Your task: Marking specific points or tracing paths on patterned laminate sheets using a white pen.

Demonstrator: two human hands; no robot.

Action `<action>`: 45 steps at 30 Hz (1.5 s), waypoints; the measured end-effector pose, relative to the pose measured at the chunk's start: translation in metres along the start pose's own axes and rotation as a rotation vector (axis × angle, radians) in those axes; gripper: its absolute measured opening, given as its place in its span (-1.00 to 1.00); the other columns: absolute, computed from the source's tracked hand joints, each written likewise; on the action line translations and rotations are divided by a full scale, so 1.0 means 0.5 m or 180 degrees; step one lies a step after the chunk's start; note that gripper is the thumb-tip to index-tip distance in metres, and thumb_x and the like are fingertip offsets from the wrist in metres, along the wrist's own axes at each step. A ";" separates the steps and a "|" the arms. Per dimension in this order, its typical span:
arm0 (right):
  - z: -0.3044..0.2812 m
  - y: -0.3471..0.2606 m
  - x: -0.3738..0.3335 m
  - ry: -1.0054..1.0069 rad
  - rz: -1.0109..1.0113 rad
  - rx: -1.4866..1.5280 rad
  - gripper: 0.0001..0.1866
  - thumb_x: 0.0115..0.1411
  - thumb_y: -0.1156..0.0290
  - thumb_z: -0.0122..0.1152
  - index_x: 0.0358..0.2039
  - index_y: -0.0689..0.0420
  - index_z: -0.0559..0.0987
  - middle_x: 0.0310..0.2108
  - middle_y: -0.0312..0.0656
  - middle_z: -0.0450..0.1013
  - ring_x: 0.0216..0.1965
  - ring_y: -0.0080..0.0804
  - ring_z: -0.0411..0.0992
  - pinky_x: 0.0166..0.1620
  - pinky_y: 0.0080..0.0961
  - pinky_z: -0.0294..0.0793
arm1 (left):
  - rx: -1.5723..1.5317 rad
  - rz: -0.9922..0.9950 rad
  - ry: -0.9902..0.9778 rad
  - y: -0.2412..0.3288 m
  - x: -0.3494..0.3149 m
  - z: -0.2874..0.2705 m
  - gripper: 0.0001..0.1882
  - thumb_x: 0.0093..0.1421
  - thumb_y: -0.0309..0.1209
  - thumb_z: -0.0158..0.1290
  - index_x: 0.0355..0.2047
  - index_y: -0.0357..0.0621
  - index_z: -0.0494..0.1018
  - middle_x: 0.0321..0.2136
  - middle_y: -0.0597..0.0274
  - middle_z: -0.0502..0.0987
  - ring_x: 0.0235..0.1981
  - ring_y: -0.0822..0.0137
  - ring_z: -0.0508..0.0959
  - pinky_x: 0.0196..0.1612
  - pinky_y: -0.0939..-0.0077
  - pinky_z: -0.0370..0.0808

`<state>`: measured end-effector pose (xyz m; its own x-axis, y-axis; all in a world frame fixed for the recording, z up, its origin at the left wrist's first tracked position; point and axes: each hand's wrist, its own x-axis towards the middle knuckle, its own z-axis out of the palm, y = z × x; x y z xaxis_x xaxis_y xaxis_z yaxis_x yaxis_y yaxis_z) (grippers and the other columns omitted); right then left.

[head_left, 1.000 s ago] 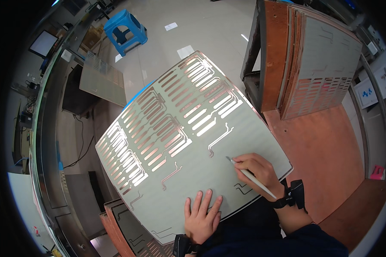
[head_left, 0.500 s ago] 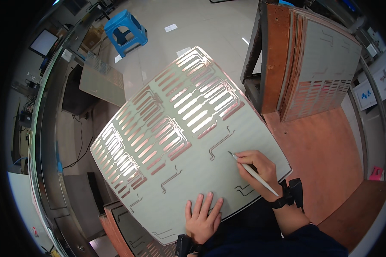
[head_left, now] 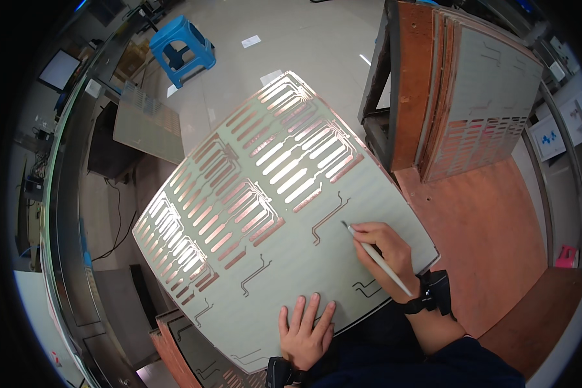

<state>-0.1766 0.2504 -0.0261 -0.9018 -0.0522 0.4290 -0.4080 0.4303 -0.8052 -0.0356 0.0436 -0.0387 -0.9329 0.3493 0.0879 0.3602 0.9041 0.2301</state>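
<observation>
A large pale-green circuit panel with shiny copper pads and thin traces lies tilted before me. My left hand rests flat on its near edge, fingers spread. A slim white pen-like tool with a dark tip is pinched in my right hand. That tip sits at or just over the panel surface, to the right of a bent copper trace. Whether it touches, I cannot tell. Each wrist wears a black strapped device.
More panels stand stacked upright against a rack on a reddish-brown board at right. Other panels are low at left. A blue stool stands on the floor beyond. A long workbench runs along the left.
The view has shifted slightly, so the panel appears a little farther left. The tool tip has moved slightly up the panel. My left hand stays in place.
</observation>
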 end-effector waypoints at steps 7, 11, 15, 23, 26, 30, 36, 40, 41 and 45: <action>-0.007 0.006 -0.002 0.0001 0.0198 0.0251 -0.84 0.13 0.68 0.31 -0.27 0.26 0.55 -0.20 -0.06 0.58 -0.22 -0.16 0.60 -0.17 -0.43 0.59 | 0.0013 0.0027 -0.0028 0.000 0.001 0.001 -0.45 0.11 -0.27 0.20 0.17 0.23 0.52 0.28 0.12 0.38 0.32 0.00 0.32 0.37 -0.15 0.07; -0.010 -0.001 0.001 -0.0014 0.0125 0.0226 -0.84 0.13 0.68 0.30 -0.27 0.26 0.54 -0.21 -0.06 0.58 -0.22 -0.16 0.60 -0.19 -0.42 0.60 | -0.0021 0.0017 -0.0004 0.001 -0.001 -0.001 -0.46 0.11 -0.27 0.19 0.17 0.23 0.52 0.28 0.12 0.38 0.32 0.00 0.32 0.38 -0.14 0.06; -0.005 0.000 0.000 0.0041 0.0124 0.0219 -0.84 0.13 0.67 0.30 -0.26 0.26 0.54 -0.21 -0.06 0.58 -0.22 -0.16 0.60 -0.18 -0.42 0.60 | -0.0033 0.0006 -0.0008 0.001 0.003 -0.006 -0.48 0.12 -0.28 0.19 0.14 0.22 0.54 0.27 0.12 0.39 0.32 0.01 0.32 0.38 -0.13 0.06; 0.002 0.007 -0.008 -0.0094 0.0100 0.0285 -0.82 0.11 0.64 0.34 -0.26 0.21 0.57 -0.22 -0.07 0.60 -0.21 -0.15 0.60 -0.15 -0.38 0.59 | -0.0017 -0.0019 0.0009 0.002 -0.002 0.007 -0.49 0.13 -0.28 0.18 0.14 0.21 0.54 0.28 0.13 0.39 0.33 0.02 0.30 0.38 -0.13 0.05; -0.001 -0.006 0.001 -0.0121 -0.0138 0.0151 -0.84 0.09 0.67 0.33 -0.30 0.22 0.58 -0.21 -0.06 0.62 -0.20 -0.21 0.61 -0.13 -0.42 0.59 | -0.0019 -0.0006 0.0019 0.005 0.000 -0.001 -0.48 0.13 -0.28 0.19 0.15 0.22 0.54 0.28 0.13 0.38 0.34 0.02 0.30 0.39 -0.12 0.05; 0.004 -0.002 0.004 -0.0170 -0.0128 0.0143 -0.82 0.07 0.67 0.34 -0.30 0.22 0.58 -0.21 -0.07 0.62 -0.20 -0.19 0.61 -0.12 -0.40 0.59 | -0.0047 -0.0026 -0.0005 0.002 0.002 0.000 -0.47 0.13 -0.27 0.19 0.16 0.23 0.53 0.29 0.14 0.37 0.33 0.02 0.30 0.39 -0.12 0.05; 0.007 0.002 0.003 -0.0169 -0.0205 0.0072 -0.80 0.05 0.68 0.35 -0.29 0.21 0.58 -0.21 -0.09 0.62 -0.23 -0.19 0.60 -0.16 -0.41 0.59 | -0.0012 -0.0013 0.0007 0.001 -0.001 0.006 -0.47 0.12 -0.27 0.19 0.16 0.23 0.53 0.29 0.14 0.37 0.34 0.03 0.29 0.39 -0.12 0.04; 0.009 0.000 0.004 -0.0143 -0.0253 -0.0049 -0.79 0.05 0.65 0.37 -0.29 0.18 0.57 -0.22 -0.14 0.62 -0.24 -0.19 0.60 -0.18 -0.38 0.58 | -0.0013 -0.0003 0.0005 0.001 -0.001 0.005 -0.47 0.12 -0.27 0.19 0.16 0.22 0.53 0.29 0.14 0.37 0.34 0.03 0.29 0.39 -0.12 0.04; 0.010 0.001 0.003 -0.0122 -0.0280 -0.0103 -0.77 0.05 0.62 0.39 -0.28 0.15 0.56 -0.22 -0.18 0.62 -0.24 -0.20 0.59 -0.18 -0.36 0.58 | -0.0025 -0.0005 0.0011 0.002 -0.001 0.005 -0.47 0.12 -0.28 0.19 0.16 0.22 0.53 0.29 0.14 0.37 0.34 0.02 0.29 0.39 -0.12 0.04; 0.016 0.004 0.002 -0.0056 -0.0262 -0.0142 -0.78 0.06 0.62 0.39 -0.28 0.15 0.56 -0.22 -0.17 0.62 -0.23 -0.19 0.59 -0.17 -0.36 0.58 | -0.0070 -0.0001 0.0051 0.000 0.000 0.005 -0.47 0.11 -0.28 0.20 0.15 0.21 0.53 0.28 0.14 0.38 0.34 0.02 0.29 0.39 -0.12 0.05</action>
<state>-0.1793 0.2437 -0.0306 -0.8679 -0.1048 0.4855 -0.4746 0.4635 -0.7483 -0.0354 0.0443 -0.0411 -0.9330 0.3448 0.1032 0.3599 0.8985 0.2513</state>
